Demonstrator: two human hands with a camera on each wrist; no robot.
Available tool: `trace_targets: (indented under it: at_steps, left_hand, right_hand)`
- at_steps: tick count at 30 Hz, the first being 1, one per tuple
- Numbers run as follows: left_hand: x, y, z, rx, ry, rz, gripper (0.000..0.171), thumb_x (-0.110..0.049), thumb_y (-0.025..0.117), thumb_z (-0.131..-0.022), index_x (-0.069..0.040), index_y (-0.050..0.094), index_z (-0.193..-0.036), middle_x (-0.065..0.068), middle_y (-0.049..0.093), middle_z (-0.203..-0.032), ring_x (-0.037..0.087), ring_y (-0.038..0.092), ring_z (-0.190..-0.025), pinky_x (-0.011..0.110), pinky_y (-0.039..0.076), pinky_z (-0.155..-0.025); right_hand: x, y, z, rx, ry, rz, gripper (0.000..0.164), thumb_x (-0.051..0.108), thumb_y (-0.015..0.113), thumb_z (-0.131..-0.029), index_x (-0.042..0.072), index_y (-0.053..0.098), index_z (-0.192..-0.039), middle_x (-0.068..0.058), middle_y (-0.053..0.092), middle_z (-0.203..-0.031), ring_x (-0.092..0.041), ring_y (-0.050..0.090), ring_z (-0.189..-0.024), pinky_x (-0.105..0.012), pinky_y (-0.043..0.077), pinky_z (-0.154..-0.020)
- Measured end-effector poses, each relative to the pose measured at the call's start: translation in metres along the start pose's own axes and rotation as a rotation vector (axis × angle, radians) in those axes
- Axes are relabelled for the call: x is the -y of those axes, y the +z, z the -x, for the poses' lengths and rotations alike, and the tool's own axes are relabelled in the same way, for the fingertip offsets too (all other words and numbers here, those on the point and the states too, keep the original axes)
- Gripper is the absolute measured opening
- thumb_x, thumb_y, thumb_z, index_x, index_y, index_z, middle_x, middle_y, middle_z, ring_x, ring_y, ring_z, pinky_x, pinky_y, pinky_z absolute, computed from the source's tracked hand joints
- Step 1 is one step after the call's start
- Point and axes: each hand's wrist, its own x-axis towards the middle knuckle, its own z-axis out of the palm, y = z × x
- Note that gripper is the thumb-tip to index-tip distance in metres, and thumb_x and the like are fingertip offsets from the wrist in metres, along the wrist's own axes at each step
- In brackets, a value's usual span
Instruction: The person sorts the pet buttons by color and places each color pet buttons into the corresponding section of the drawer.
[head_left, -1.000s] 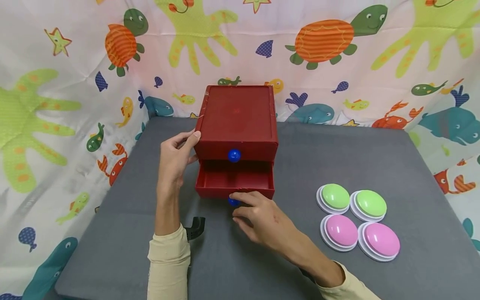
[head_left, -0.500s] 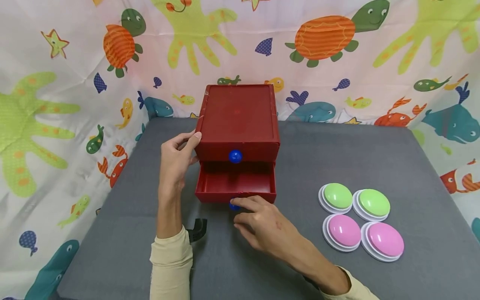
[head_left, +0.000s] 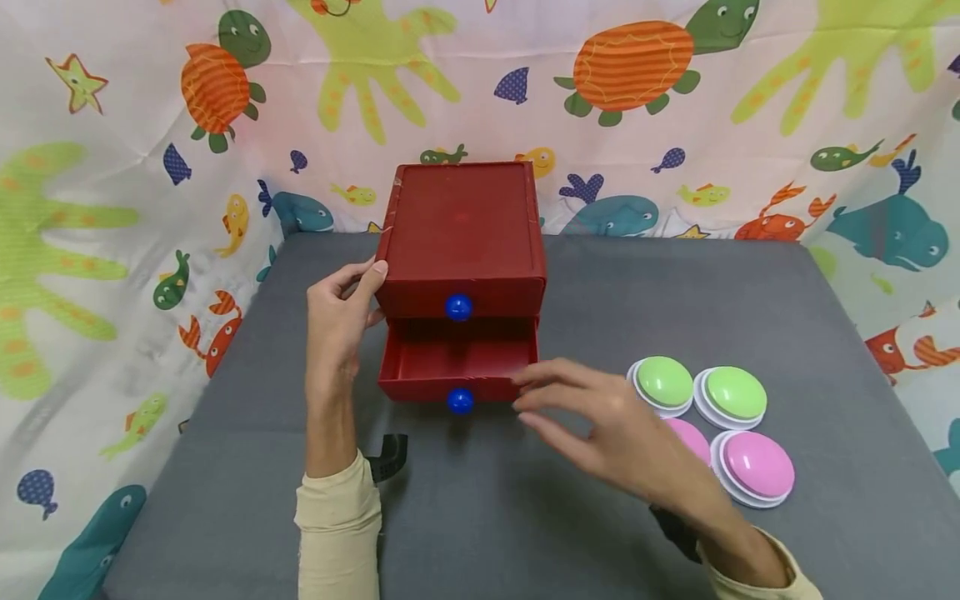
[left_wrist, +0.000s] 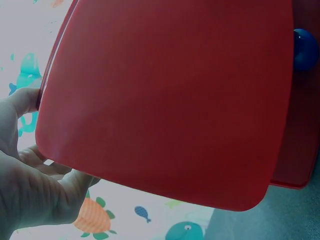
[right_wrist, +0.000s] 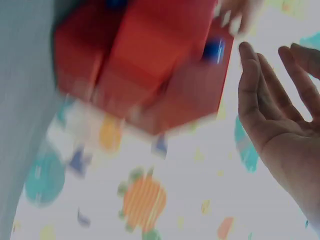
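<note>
No readable text, label, brand, number or sign in head or wrist views.

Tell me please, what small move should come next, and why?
Perhaps ease the left grip off the box: the lower drawer stands open and the right grip is clear of its blue knob, so steadying seems less needed.

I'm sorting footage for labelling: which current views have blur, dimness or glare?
Head view: mostly clear, highlights on the upper knob and right pink button, soft shadow on the table; left wrist view: dim, cabinet dark red; right wrist view: cabinet and backdrop blurred, right hand noticeably sharper.
</note>
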Motion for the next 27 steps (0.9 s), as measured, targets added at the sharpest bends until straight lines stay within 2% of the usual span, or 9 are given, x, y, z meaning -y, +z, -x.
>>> trace_targets:
  at_steps: [3, 6, 8, 10, 13, 16, 19, 24, 27]
  left_hand:
    - [-0.001, -0.001, 0.000, 0.003, -0.004, -0.016, 0.044, -0.041, 0.070, -0.100, -0.014, 0.071, -0.135, 0.011, 0.070, -0.135, 0.021, 0.066, -0.113, 0.035, 0.064, -0.089]
    - [-0.001, 0.000, -0.001, 0.023, -0.012, -0.032, 0.046, -0.043, 0.069, -0.099, -0.015, 0.071, -0.137, 0.010, 0.069, -0.137, 0.021, 0.066, -0.115, 0.042, 0.062, -0.094]
    - [0.000, 0.000, -0.002, 0.027, -0.016, -0.031, 0.046, -0.043, 0.069, -0.100, -0.016, 0.071, -0.137, 0.010, 0.069, -0.137, 0.021, 0.066, -0.116, 0.044, 0.061, -0.097]
    - [0.001, 0.000, -0.002, 0.019, -0.016, -0.027, 0.045, -0.042, 0.069, -0.100, -0.016, 0.071, -0.136, 0.010, 0.069, -0.136, 0.022, 0.066, -0.116, 0.045, 0.061, -0.097]
    - [0.002, -0.001, -0.001, 0.007, -0.014, -0.018, 0.044, -0.041, 0.069, -0.100, -0.016, 0.071, -0.136, 0.010, 0.069, -0.137, 0.024, 0.066, -0.116, 0.045, 0.061, -0.096]
    - [0.003, -0.003, -0.002, 0.015, -0.011, -0.022, 0.045, -0.042, 0.069, -0.100, -0.016, 0.071, -0.137, 0.010, 0.068, -0.139, 0.025, 0.066, -0.118, 0.046, 0.060, -0.096]
    - [0.004, -0.004, -0.003, 0.021, -0.013, -0.022, 0.046, -0.042, 0.069, -0.100, -0.016, 0.070, -0.137, 0.011, 0.067, -0.139, 0.025, 0.065, -0.119, 0.047, 0.060, -0.097]
    - [0.002, -0.006, -0.001, 0.019, -0.031, -0.028, 0.046, -0.043, 0.069, -0.099, -0.017, 0.070, -0.138, 0.009, 0.068, -0.138, 0.024, 0.065, -0.119, 0.046, 0.060, -0.098]
    - [0.000, -0.006, -0.001, 0.025, -0.031, -0.030, 0.047, -0.043, 0.069, -0.099, -0.017, 0.070, -0.138, 0.009, 0.067, -0.139, 0.024, 0.065, -0.120, 0.046, 0.060, -0.099]
  right_hand:
    - [-0.014, -0.032, 0.006, -0.113, 0.066, 0.089, 0.037, 0.000, 0.087, -0.079, 0.018, 0.080, -0.110, 0.002, 0.076, -0.115, -0.013, 0.074, -0.099, -0.004, 0.051, -0.093]
    - [-0.032, -0.054, 0.018, -0.116, 0.143, 0.222, 0.038, -0.001, 0.088, -0.078, 0.017, 0.079, -0.110, 0.001, 0.075, -0.113, -0.016, 0.074, -0.095, 0.000, 0.048, -0.091]
    - [-0.042, -0.062, 0.026, -0.045, 0.216, 0.302, 0.037, 0.004, 0.088, -0.080, 0.016, 0.078, -0.114, -0.002, 0.073, -0.117, -0.021, 0.073, -0.101, -0.010, 0.056, -0.091]
    - [-0.054, -0.066, 0.032, 0.062, 0.297, 0.352, 0.039, 0.008, 0.086, -0.084, 0.014, 0.075, -0.121, -0.008, 0.070, -0.124, -0.028, 0.070, -0.110, -0.029, 0.062, -0.094]
    - [-0.072, -0.066, 0.037, 0.240, 0.401, 0.427, 0.048, 0.011, 0.086, -0.085, 0.009, 0.071, -0.130, -0.018, 0.067, -0.128, -0.039, 0.067, -0.113, -0.058, 0.061, -0.090]
    - [-0.090, -0.062, 0.042, 0.378, 0.475, 0.440, 0.058, 0.010, 0.088, -0.082, 0.006, 0.067, -0.136, -0.025, 0.065, -0.129, -0.044, 0.066, -0.110, -0.062, 0.059, -0.089]
    - [-0.103, -0.055, 0.046, 0.461, 0.537, 0.414, 0.065, 0.011, 0.090, -0.080, 0.005, 0.063, -0.139, -0.030, 0.061, -0.133, -0.050, 0.064, -0.114, -0.063, 0.058, -0.090]
    - [-0.115, -0.045, 0.048, 0.541, 0.606, 0.392, 0.071, 0.009, 0.090, -0.078, 0.006, 0.060, -0.142, -0.038, 0.052, -0.139, -0.060, 0.057, -0.119, -0.063, 0.059, -0.087]
    - [-0.118, -0.042, 0.049, 0.548, 0.615, 0.403, 0.070, 0.010, 0.091, -0.077, 0.006, 0.061, -0.141, -0.037, 0.054, -0.132, -0.056, 0.059, -0.113, -0.060, 0.060, -0.083]
